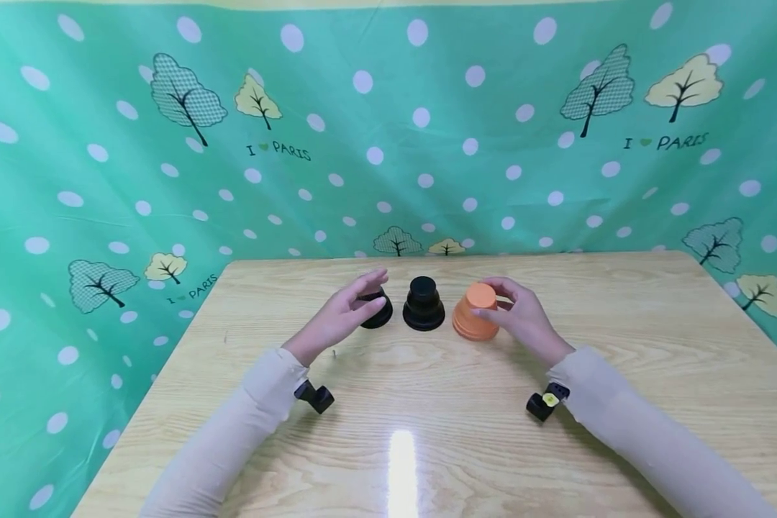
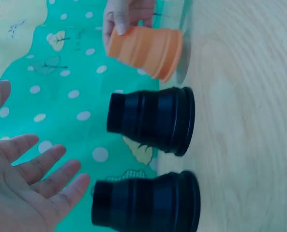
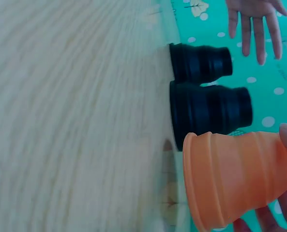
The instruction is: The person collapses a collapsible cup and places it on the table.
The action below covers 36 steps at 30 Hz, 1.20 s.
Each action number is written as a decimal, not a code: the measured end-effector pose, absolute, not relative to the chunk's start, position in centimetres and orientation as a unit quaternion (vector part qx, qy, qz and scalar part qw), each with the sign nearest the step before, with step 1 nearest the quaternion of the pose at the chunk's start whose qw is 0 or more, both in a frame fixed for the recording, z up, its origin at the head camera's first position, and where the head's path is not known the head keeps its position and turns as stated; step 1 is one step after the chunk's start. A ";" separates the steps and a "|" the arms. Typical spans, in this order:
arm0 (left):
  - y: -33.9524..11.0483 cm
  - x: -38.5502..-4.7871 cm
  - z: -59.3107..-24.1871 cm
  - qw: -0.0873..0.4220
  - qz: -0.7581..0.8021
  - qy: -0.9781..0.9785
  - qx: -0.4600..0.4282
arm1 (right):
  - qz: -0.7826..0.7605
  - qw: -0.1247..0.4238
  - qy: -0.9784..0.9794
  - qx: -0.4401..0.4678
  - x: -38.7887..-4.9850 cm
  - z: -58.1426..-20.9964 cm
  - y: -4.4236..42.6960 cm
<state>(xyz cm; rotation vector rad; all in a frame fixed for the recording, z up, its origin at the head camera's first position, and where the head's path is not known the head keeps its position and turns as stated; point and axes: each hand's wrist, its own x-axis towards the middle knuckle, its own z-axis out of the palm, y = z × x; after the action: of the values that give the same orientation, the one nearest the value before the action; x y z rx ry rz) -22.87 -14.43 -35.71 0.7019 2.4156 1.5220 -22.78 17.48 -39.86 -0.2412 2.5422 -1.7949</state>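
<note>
Three stepped cups stand in a row, mouths down. My right hand (image 1: 524, 320) holds the orange cup (image 1: 475, 313) near its narrow top, thumb on the near side and fingers behind. That cup (image 2: 145, 50) leans a little in the left wrist view; whether its whole rim touches the table is unclear. In the middle is a black cup (image 1: 424, 306), upright and untouched. My left hand (image 1: 337, 313) hovers by the left black cup (image 1: 380, 313), partly covering it in the head view. Its fingers are spread, apart from that cup (image 2: 143, 203) in the left wrist view.
The wooden table (image 1: 427, 388) stretches out around the cups, with a bright light reflection near its front. Behind it hangs a green dotted cloth (image 1: 337, 129) with printed trees. A small black camera (image 1: 314, 396) is strapped to each wrist.
</note>
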 end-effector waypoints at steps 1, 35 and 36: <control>-14.3 -22.8 -35.8 0.104 0.519 0.814 0.239 | -0.575 0.007 0.814 -0.080 -22.6 -39.7 17.4; -11.0 -22.6 -38.1 0.146 0.503 0.807 0.273 | -0.563 -0.023 0.790 -0.243 -17.9 -38.1 13.6; -10.9 -22.6 -38.1 0.151 0.503 0.807 0.269 | -0.562 -0.025 0.787 -0.252 -17.9 -38.0 13.5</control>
<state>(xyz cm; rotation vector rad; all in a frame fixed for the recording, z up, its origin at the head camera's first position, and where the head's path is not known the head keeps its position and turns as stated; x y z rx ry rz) -22.60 -10.90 -38.08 0.7719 2.3172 1.4450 -17.87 13.55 -38.00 -0.8053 2.5120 -1.7953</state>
